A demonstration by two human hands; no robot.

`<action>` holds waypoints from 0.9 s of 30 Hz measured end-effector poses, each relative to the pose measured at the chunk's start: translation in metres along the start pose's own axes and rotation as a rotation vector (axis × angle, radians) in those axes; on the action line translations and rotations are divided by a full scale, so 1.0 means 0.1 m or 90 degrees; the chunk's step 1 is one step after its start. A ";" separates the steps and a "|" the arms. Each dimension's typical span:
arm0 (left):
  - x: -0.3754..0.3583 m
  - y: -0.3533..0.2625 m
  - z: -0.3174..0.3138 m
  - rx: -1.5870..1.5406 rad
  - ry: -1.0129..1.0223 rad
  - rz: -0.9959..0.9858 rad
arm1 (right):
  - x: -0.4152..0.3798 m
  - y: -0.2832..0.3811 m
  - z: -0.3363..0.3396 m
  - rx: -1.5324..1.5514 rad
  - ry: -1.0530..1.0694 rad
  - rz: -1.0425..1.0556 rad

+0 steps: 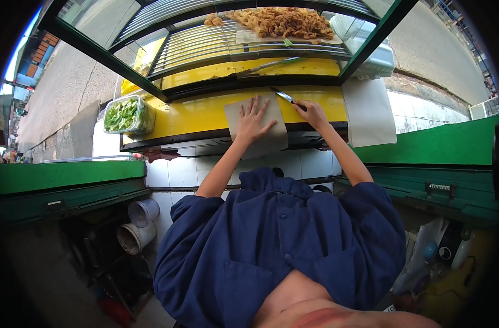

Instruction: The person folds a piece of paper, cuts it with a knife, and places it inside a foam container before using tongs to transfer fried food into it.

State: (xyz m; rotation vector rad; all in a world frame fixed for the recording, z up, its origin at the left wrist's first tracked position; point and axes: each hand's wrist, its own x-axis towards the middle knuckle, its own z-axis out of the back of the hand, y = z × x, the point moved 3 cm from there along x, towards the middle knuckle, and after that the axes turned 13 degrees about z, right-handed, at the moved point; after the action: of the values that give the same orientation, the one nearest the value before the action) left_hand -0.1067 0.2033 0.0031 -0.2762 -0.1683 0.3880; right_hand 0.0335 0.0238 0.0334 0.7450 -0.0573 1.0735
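A sheet of brownish paper point(277, 134) lies on the yellow counter point(189, 113) and hangs over its front edge. My left hand point(253, 121) rests flat on this sheet with its fingers spread. To the right of the paper, my right hand point(313, 113) is closed around the dark handle of a knife point(284, 95). The blade points up and to the left, over the counter near the sheet's top right corner.
A clear tub of green leaves point(128, 115) stands at the counter's left end. More paper point(369, 113) hangs at the right end, below white foam boxes point(374, 54). Beyond the counter, a green-framed glass case point(216, 83) holds fried food point(293, 23) on a rack.
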 end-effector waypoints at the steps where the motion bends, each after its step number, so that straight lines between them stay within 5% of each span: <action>1: -0.01 0.00 0.00 -0.002 0.003 0.001 | 0.00 0.02 -0.02 0.004 0.009 0.012; 15: 0.01 0.00 0.00 -0.010 0.013 0.011 | -0.07 -0.08 0.20 -0.171 0.012 0.015; 18: -0.01 0.00 0.00 -0.012 0.018 0.015 | -0.12 -0.15 0.20 -0.174 -0.035 0.004; 21: 0.00 0.00 0.02 -0.018 0.022 0.017 | -0.03 0.13 0.23 -0.399 -0.154 0.114; 27: 0.01 0.00 0.01 -0.057 -0.012 0.028 | 0.23 0.24 -0.41 -0.163 -0.004 -0.024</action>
State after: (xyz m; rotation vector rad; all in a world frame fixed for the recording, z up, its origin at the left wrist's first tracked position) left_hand -0.1063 0.2043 0.0045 -0.3647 -0.1985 0.4277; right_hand 0.0128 0.0714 0.0236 0.5155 -0.1820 1.0064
